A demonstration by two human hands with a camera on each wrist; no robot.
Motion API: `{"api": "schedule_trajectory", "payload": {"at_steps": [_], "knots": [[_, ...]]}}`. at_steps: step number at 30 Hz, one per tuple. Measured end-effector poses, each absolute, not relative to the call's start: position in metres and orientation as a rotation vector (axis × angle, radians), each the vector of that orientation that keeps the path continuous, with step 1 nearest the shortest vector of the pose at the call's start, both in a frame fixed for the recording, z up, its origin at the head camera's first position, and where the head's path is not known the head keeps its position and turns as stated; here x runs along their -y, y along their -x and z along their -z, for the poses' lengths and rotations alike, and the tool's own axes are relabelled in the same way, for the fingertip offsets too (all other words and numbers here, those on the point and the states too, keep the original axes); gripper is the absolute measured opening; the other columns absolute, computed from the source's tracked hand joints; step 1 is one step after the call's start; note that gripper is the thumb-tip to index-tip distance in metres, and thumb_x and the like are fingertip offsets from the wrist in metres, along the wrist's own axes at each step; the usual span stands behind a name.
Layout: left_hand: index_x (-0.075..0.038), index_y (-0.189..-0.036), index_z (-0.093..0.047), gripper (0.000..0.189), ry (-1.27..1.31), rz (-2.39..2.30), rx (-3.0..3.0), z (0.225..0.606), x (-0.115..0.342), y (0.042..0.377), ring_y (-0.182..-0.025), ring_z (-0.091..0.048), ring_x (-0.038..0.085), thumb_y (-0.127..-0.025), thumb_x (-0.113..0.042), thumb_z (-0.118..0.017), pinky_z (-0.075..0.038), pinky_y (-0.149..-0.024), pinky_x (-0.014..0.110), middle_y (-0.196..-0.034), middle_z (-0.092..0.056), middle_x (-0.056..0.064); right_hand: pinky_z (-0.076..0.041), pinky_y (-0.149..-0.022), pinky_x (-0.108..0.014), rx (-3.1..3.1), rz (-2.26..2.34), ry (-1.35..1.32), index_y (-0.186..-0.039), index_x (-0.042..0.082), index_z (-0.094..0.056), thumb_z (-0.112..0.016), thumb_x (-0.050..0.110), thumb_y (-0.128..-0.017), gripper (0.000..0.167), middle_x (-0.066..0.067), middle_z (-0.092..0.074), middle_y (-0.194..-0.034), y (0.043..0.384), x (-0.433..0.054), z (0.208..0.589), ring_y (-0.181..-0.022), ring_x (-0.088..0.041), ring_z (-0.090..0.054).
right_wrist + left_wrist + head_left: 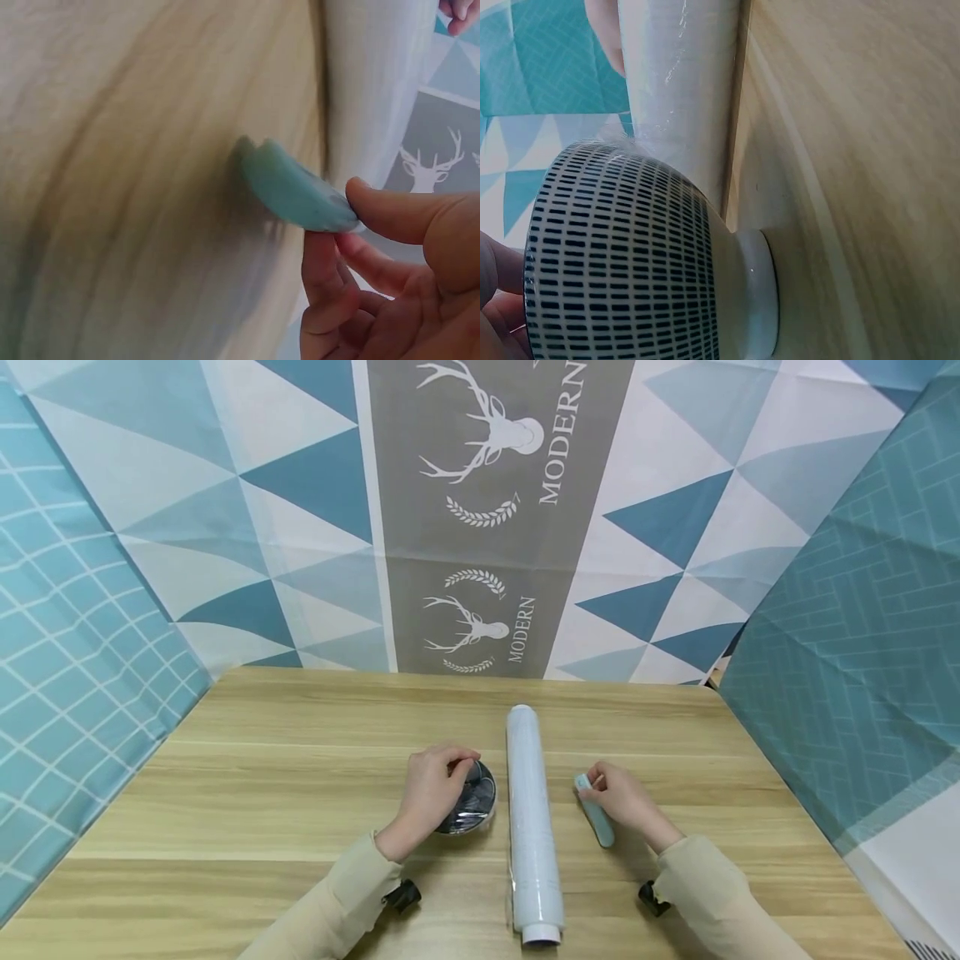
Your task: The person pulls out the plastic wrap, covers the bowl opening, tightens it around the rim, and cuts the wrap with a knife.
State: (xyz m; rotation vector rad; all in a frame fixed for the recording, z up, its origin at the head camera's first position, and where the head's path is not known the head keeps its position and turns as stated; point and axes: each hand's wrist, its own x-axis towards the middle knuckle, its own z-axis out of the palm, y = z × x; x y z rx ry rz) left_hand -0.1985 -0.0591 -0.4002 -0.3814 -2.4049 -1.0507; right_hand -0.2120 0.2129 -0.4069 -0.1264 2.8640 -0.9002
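Note:
My left hand is over a bowl, its thumb and fingertips together at the cling film that lies glossy across the dark opening. In the left wrist view the bowl stands upright on a pale foot, its outside patterned with dark dashes, and the fingers are at its rim. Between thumb and fingers, my right hand pinches one end of a slim teal tool. In the right wrist view that teal tool slants down close to the tabletop; its exact kind is unclear.
A long roll of cling film lies lengthwise on the wooden table between the two hands. Its near end shows a white core. A patterned wall covering rises behind the table, with tiled panels at both sides.

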Motion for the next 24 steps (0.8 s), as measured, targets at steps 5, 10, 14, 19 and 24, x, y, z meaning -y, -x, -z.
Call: {"api": "schedule_trajectory", "payload": {"at_steps": [5, 10, 14, 19, 24], "knots": [[-0.011, -0.085, -0.073, 0.01, 0.373, 1.047, 2.412, 0.4004, 0.0608, 0.199, -0.075, -0.063, 0.012, -0.081, -0.007, -0.064, -0.045, -0.071, 0.033, -0.085, -0.07, 0.0, -0.048, -0.066, -0.035, -2.856, 0.835, 0.142, -0.095, 0.002, -0.057, -0.063, 0.016, -0.084, 0.019, -0.011, -0.063, -0.091, 0.2132, -0.216, 0.4108, -0.08, -0.021, -0.058], [-0.012, -0.084, -0.073, 0.011, 0.363, 1.061, 2.416, 0.4009, 0.0626, 0.199, -0.073, -0.062, 0.011, -0.081, -0.006, -0.064, -0.045, -0.07, 0.032, -0.083, -0.07, -0.001, -0.048, -0.064, -0.033, -2.836, 0.857, 0.131, -0.095, 0.002, -0.057, -0.064, 0.014, -0.082, 0.019, -0.014, -0.064, -0.093, 0.2144, -0.2185, 0.4134, -0.08, -0.021, -0.059], [-0.013, -0.084, -0.073, 0.011, 0.352, 1.043, 2.435, 0.4024, 0.0633, 0.1998, -0.071, -0.061, 0.01, -0.081, -0.007, -0.064, -0.044, -0.07, 0.032, -0.082, -0.069, -0.001, -0.046, -0.06, -0.03, -2.836, 0.845, 0.123, -0.094, 0.003, -0.056, -0.065, 0.014, -0.082, 0.019, -0.015, -0.064, -0.093, 0.2155, -0.2201, 0.4147, -0.076, -0.019, -0.058], [-0.013, -0.084, -0.072, 0.011, 0.336, 1.065, 2.451, 0.4034, 0.0642, 0.2022, -0.068, -0.059, 0.008, -0.081, -0.007, -0.064, -0.045, -0.062, 0.025, -0.08, -0.069, -0.001, -0.042, -0.056, -0.027, -2.842, 0.81, 0.122, -0.093, 0.005, -0.056, -0.064, 0.015, -0.082, 0.017, -0.013, -0.064, -0.093, 0.2162, -0.2195, 0.4139, -0.07, -0.017, -0.053], [-0.013, -0.083, -0.07, 0.011, 0.328, 1.051, 2.446, 0.3992, 0.0694, 0.2065, -0.061, -0.051, 0.006, -0.081, -0.006, -0.063, -0.041, -0.061, 0.024, -0.075, -0.067, -0.002, -0.043, -0.055, -0.028, -2.85, 0.775, 0.144, -0.096, 0.003, -0.056, -0.062, 0.016, -0.084, 0.019, -0.015, -0.064, -0.093, 0.2167, -0.2161, 0.4083, -0.067, -0.016, -0.054]]}}
